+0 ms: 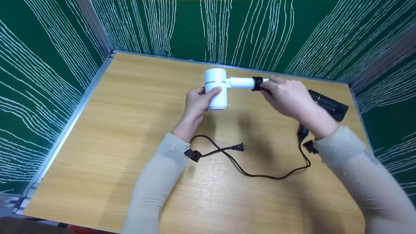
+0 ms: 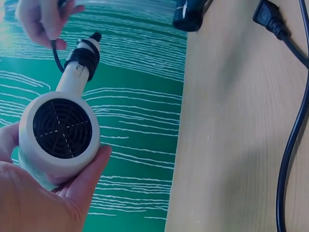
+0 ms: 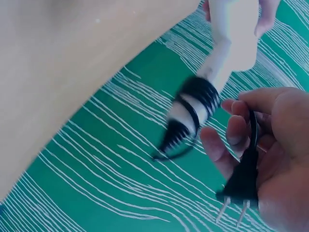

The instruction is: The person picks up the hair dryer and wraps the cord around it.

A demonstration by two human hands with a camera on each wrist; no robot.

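A white hair dryer [image 1: 215, 76] is held above the table by my left hand [image 1: 196, 103], whose thumb and fingers grip its barrel. Its round black grille [image 2: 62, 128] faces the left wrist camera. The handle points right, with a black cord [image 3: 198, 94] wound round it in several coils. Close to the handle's end, my right hand [image 1: 287, 96] pinches the cord's free end. In the right wrist view the two-pin plug [image 3: 241, 179] hangs against that palm, its prongs pointing down.
A black hair dryer [image 1: 328, 104] lies at the table's right, partly behind my right forearm. Its cord [image 1: 269, 177] curves across the wooden table [image 1: 130, 113] to a plug [image 1: 239, 147] near the middle. Green panels [image 1: 188, 32] with white wavy lines stand round the table.
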